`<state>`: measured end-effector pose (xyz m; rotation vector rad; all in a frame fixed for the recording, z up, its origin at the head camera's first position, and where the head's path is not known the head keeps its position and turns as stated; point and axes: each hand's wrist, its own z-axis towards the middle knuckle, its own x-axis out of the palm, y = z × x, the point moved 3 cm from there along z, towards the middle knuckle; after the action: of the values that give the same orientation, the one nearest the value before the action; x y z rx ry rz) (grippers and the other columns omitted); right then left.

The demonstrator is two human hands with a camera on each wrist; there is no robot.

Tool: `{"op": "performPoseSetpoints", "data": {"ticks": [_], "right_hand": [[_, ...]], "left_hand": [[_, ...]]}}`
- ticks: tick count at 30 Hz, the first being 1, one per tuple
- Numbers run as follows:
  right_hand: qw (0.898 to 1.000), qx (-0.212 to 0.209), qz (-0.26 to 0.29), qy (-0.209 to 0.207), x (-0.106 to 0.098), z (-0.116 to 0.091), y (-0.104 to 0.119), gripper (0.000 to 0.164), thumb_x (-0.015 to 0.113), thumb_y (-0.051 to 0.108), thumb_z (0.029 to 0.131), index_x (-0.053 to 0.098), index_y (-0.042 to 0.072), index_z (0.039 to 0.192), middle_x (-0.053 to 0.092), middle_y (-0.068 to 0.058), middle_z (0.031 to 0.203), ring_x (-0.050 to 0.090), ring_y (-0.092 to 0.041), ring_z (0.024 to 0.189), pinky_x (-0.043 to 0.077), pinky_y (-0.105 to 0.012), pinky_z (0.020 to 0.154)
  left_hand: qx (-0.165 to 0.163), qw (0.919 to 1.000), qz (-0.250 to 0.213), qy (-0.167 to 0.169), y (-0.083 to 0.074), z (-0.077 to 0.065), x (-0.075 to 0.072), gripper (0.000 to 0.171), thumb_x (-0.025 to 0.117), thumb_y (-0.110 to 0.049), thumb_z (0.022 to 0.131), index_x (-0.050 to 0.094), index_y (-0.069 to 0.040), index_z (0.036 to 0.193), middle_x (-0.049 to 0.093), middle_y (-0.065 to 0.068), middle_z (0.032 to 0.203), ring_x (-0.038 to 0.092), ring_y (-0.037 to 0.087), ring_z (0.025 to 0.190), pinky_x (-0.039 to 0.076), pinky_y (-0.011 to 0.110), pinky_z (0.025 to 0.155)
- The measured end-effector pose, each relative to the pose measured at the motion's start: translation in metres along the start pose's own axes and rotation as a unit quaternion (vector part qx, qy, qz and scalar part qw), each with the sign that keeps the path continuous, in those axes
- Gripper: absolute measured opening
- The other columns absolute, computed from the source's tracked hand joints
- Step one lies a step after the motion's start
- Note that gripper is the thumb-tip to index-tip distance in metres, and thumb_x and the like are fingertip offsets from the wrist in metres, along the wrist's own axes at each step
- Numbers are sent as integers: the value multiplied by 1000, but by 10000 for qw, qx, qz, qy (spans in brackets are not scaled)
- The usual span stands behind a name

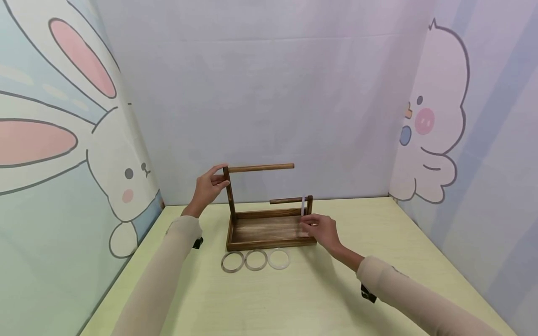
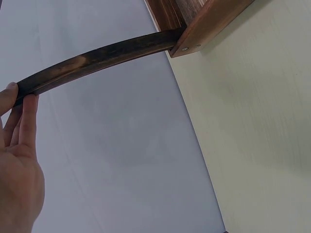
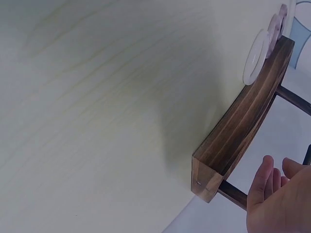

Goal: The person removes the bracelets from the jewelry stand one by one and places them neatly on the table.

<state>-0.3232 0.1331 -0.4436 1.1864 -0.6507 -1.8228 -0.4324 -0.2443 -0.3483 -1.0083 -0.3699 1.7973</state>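
A dark wooden two-bar rack (image 1: 269, 244) with a tray base stands on the table. My left hand (image 1: 207, 189) grips the top of its tall post (image 2: 97, 59), thumb on one side and fingers on the other. On the short lower bar (image 1: 286, 201) hangs a pale bangle (image 1: 302, 205), close to the short post at the right. My right hand (image 1: 321, 229) is at the bangle's lower end, fingertips right by it. In the right wrist view the thumb and fingers stand apart with nothing visible between them; the bangle is hidden there.
Three bangles lie in a row before the tray: a brownish one (image 1: 232, 270), a greyish one (image 1: 256, 269) and a white one (image 1: 279, 268). The upper bar (image 1: 262, 168) carries nothing. Printed cloth walls (image 1: 269, 116) enclose the pale table (image 1: 260, 308) at the back and sides.
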Motion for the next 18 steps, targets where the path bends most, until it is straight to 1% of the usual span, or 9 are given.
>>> {"op": "performPoseSetpoints", "data": {"ticks": [4,7,9,12,15,18], "right_hand": [[9998,-3,47,-200,-6,4,1,23,83,7,89,79,-2,110,79,-14,98,79,-30,82,64,-30,62],[9995,3,53,-309,-9,7,1,25,85,9,88,79,-1,111,79,-14,100,78,-31,82,64,-30,62],[9992,-26,-107,-391,-11,9,1,26,86,12,88,79,1,111,79,-13,100,79,-29,84,64,-29,65],[9987,-54,-254,-448,-11,13,0,27,87,14,87,80,2,111,79,-13,101,79,-28,86,65,-35,71],[9985,-42,-248,-492,-10,16,-2,27,87,13,87,80,2,111,79,-13,102,78,-29,88,65,-44,77],[9982,-18,-247,-540,-10,19,-2,27,87,12,86,80,3,110,79,-13,102,78,-29,88,64,-49,81]], "left_hand": [[32,10000,12,-4,-1,0,-1,60,75,1,94,59,-19,148,72,24,122,73,36,110,63,47,89],[48,10000,-12,3,-2,0,-1,60,75,1,94,58,-19,148,72,25,122,73,36,110,62,47,89],[49,10000,-42,14,-3,0,-1,60,75,2,94,58,-19,148,72,25,122,73,36,110,62,47,90],[31,10000,-69,18,-2,0,-1,60,75,1,94,58,-20,148,72,24,122,73,35,110,62,45,90],[-24,9999,-97,21,-1,-1,-1,60,75,0,94,58,-20,148,72,24,121,73,35,110,62,45,90],[-80,9999,-105,46,-2,-2,-1,60,75,0,94,58,-20,148,72,24,122,73,35,111,62,46,91]]}}
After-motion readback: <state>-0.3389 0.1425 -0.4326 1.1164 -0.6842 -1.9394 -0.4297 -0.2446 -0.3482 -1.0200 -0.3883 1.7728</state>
